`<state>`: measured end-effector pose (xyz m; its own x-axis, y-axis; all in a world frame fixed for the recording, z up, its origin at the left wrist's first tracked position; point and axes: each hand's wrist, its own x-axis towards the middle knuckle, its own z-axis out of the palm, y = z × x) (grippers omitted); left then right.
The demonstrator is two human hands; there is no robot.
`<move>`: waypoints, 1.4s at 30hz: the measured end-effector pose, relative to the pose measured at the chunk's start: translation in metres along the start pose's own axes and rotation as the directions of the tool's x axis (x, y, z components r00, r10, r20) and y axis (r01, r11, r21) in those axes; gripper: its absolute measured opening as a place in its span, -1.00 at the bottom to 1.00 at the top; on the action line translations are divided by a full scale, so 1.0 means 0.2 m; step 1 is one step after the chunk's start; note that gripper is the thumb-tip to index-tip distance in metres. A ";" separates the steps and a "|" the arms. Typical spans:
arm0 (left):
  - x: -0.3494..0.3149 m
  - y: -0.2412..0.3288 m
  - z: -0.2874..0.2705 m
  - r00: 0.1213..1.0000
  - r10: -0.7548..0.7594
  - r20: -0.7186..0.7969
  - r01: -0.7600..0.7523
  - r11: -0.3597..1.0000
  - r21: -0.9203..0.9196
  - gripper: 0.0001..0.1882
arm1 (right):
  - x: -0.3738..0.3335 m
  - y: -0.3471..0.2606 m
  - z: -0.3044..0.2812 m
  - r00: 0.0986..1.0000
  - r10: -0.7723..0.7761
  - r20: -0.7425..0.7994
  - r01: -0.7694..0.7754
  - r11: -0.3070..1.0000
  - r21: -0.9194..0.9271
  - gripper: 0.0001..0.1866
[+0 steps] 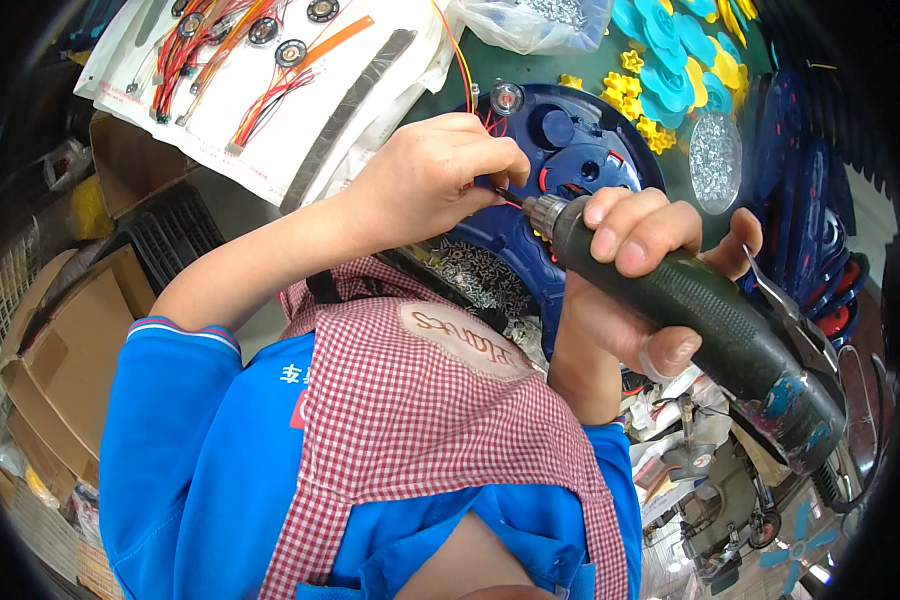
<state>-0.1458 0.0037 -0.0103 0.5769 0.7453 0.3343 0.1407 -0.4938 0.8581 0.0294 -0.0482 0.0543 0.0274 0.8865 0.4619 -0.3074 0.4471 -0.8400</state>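
My right hand (pixel 635 255) is wrapped round a dark green power screwdriver (pixel 685 300), whose metal chuck and thin bit point left. The fingers of my left hand (pixel 445 180) are pinched together at the tip of the bit. What they hold there, if anything, is too small to make out. Beneath both hands lies a dark blue plastic housing (pixel 495 265) with round recesses and some red parts. A small round speaker (pixel 507 98) with red wires rests at the housing's far left edge, just beyond my left hand.
Wired speakers (pixel 290 53) lie on white sacking (pixel 220 130) at the far left. Loose screws (pixel 480 270) sit on the near side. Yellow star-shaped pieces (pixel 625 88), turquoise parts (pixel 670 85), a screw dish (pixel 715 160) and blue housings (pixel 795 190) stand to the right.
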 end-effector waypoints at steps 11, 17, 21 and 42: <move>0.00 0.01 -0.01 0.997 0.078 0.001 -0.078 0.992 0.102 -0.68 | -0.02 0.00 0.02 1.000 -0.001 -0.028 -0.001 0.997 -0.076 -0.11; 0.00 0.05 -0.01 0.984 0.158 -0.081 -0.142 0.974 0.178 -0.67 | -0.03 0.00 0.03 0.998 0.021 -0.061 -0.028 0.993 -0.112 -0.11; -0.02 0.04 -0.02 0.993 0.095 -0.073 -0.084 0.987 0.135 -0.68 | -0.04 0.04 0.03 0.994 -0.052 -0.099 0.047 0.997 -0.055 -0.12; -0.10 -0.07 -0.08 0.995 0.082 0.062 -0.103 0.813 0.574 -0.74 | -0.04 0.11 0.10 0.992 -0.060 -0.114 0.059 0.998 -0.010 -0.03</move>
<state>-0.1715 0.0027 -0.0232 0.6354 0.6731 0.3784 0.5167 -0.7348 0.4393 0.0046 -0.0489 0.0380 0.1541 0.8659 0.4759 -0.2958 0.5000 -0.8139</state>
